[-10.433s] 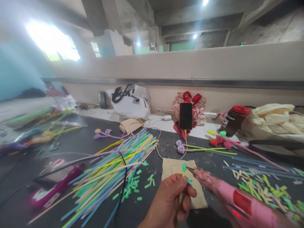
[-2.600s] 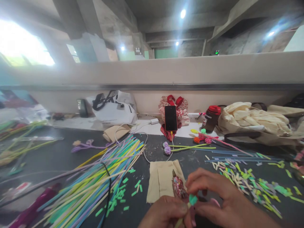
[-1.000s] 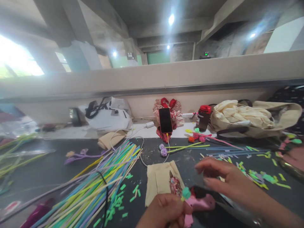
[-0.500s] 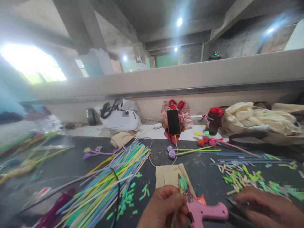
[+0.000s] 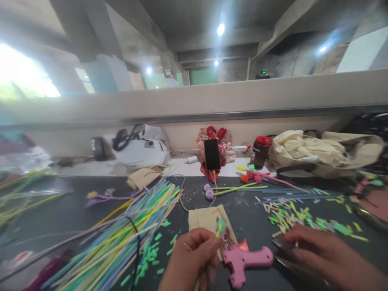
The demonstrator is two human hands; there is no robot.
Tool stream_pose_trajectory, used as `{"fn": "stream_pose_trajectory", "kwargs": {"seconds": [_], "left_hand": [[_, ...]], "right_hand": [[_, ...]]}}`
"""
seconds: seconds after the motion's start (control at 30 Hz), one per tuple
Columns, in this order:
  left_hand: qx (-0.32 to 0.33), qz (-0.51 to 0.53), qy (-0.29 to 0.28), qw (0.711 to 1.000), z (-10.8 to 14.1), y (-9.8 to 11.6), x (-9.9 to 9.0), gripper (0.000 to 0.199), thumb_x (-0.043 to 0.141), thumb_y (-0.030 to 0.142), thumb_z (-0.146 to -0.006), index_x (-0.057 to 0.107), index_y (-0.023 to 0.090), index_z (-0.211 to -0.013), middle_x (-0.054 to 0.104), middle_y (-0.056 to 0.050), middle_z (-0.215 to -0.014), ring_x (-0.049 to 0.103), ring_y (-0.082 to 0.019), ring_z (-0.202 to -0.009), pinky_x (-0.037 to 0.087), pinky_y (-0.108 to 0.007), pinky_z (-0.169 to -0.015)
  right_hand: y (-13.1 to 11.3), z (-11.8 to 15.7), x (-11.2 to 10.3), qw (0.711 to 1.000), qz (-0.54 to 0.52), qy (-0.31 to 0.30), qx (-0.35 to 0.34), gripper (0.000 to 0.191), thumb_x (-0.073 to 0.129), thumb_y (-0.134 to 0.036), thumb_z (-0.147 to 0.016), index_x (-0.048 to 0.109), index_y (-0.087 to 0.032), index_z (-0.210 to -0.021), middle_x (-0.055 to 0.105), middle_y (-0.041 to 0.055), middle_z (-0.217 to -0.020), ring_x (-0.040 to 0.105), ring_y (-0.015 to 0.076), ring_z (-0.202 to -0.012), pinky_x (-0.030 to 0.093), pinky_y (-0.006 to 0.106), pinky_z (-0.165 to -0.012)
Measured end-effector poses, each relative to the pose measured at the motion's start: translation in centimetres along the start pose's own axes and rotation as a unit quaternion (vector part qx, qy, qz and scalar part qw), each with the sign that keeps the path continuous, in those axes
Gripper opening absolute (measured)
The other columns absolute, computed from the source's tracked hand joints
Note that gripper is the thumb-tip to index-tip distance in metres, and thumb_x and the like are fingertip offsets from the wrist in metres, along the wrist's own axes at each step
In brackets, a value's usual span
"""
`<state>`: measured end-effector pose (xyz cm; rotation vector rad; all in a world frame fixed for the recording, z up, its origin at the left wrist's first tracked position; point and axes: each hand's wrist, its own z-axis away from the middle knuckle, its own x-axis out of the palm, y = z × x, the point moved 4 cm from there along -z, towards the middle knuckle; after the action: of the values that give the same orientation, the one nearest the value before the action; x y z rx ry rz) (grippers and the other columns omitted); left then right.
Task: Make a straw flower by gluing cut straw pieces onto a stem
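My left hand (image 5: 194, 256), at the bottom centre, pinches a thin stem with a small green and yellow fuzzy flower (image 5: 220, 227) at its top. The flower stands upright above my fingertips. Just right of those fingers lies a pink hot glue gun (image 5: 242, 260) on its side, its nozzle end close to the stem. My right hand (image 5: 321, 252) is low at the right, fingers bent around a dark metal tool (image 5: 276, 243). Most of that tool is hidden, so its kind is unclear. Cut fuzzy bits (image 5: 291, 218) lie just beyond this hand.
A bundle of coloured pipe cleaners (image 5: 121, 238) covers the left of the dark table, green snippets (image 5: 148, 254) beside it. A beige cloth (image 5: 203, 216) lies behind the flower. Farther back are a charging phone (image 5: 212, 154), purple flowers (image 5: 209, 191), a red-lidded bottle (image 5: 260, 151) and bags (image 5: 142, 147).
The view has swung slightly right, so most things sit farther left. My left hand still pinches the flower stem beside the glue gun. My right hand stays by the cut bits.
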<state>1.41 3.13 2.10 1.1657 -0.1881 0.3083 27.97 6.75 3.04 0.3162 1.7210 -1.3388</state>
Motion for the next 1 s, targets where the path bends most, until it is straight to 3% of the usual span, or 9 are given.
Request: {"fn": "stream_pose_trajectory", "kwargs": {"seconds": [0.13,0.27,0.37,0.57,0.73,0.87,1.0], "left_hand": [[-0.003,0.018,0.011,1.0,0.2,0.0,0.1,0.023,0.074,0.032,-0.059,0.058,0.015,-0.059,0.058,0.004,-0.041,0.042,-0.002,-0.025,0.021,-0.009,-0.026],[-0.007,0.053,0.005,0.999,0.0,0.0,0.2,0.023,0.075,0.03,-0.059,0.058,0.015,-0.058,0.058,0.004,-0.042,0.043,-0.002,-0.027,0.022,-0.009,-0.027],[-0.005,0.068,0.012,0.998,-0.4,0.0,0.0,0.022,0.076,0.028,-0.059,0.058,0.015,-0.06,0.057,0.004,-0.042,0.042,-0.001,-0.028,0.022,-0.009,-0.028],[-0.009,0.039,0.014,0.999,-0.5,0.1,0.2,0.024,0.074,0.031,-0.06,0.057,0.015,-0.058,0.055,0.005,-0.043,0.036,0.0,-0.026,0.021,-0.008,-0.025],[-0.005,0.034,0.01,0.999,-0.3,0.1,0.5,0.024,0.074,0.031,-0.061,0.057,0.015,-0.058,0.054,0.006,-0.043,0.036,0.0,-0.026,0.021,-0.008,-0.025],[0.006,0.034,-0.009,0.999,-0.5,-0.2,0.5,0.024,0.071,0.03,-0.066,0.055,0.014,-0.057,0.055,0.005,-0.046,0.036,0.001,-0.027,0.022,-0.008,-0.026],[0.013,0.034,-0.005,0.999,-0.8,-0.5,0.4,0.022,0.068,0.028,-0.069,0.055,0.014,-0.058,0.054,0.006,-0.045,0.037,0.0,-0.027,0.023,-0.008,-0.026]], "right_hand": [[0.0,0.5,-1.5,0.999,0.002,0.018,0.05,0.016,0.05,-0.029,-0.085,0.066,-0.025,-0.088,0.068,0.001,-0.086,0.063,0.0203,-0.079,0.048,0.026,-0.068],[-0.8,0.6,-0.8,0.998,0.039,-0.032,0.022,0.013,0.052,-0.023,-0.082,0.065,-0.024,-0.083,0.068,-0.0003,-0.08,0.062,0.0183,-0.072,0.046,0.026,-0.065],[-0.9,0.4,-0.8,0.997,0.065,-0.032,0.006,0.013,0.051,-0.021,-0.083,0.063,-0.023,-0.08,0.066,-0.0011,-0.075,0.06,0.0163,-0.068,0.044,0.025,-0.062],[1.3,2.3,-2.0,0.992,0.108,-0.021,0.056,0.014,0.05,-0.022,-0.084,0.061,-0.022,-0.076,0.065,-0.0006,-0.072,0.059,0.0168,-0.065,0.043,0.026,-0.06],[2.6,4.5,-0.8,0.991,0.105,-0.044,0.066,0.014,0.052,-0.023,-0.084,0.061,-0.023,-0.073,0.065,-0.0012,-0.071,0.06,0.0167,-0.063,0.044,0.026,-0.058],[1.3,4.1,0.8,0.993,0.107,-0.035,0.026,0.012,0.053,-0.021,-0.083,0.06,-0.024,-0.073,0.063,-0.0025,-0.069,0.059,0.0148,-0.06,0.045,0.023,-0.056],[-1.9,1.4,2.5,0.989,0.134,-0.026,-0.054,0.02,0.049,-0.015,-0.083,0.059,-0.025,-0.096,0.063,0.0034,-0.09,0.06,0.0203,-0.08,0.048,0.031,-0.068]]}}
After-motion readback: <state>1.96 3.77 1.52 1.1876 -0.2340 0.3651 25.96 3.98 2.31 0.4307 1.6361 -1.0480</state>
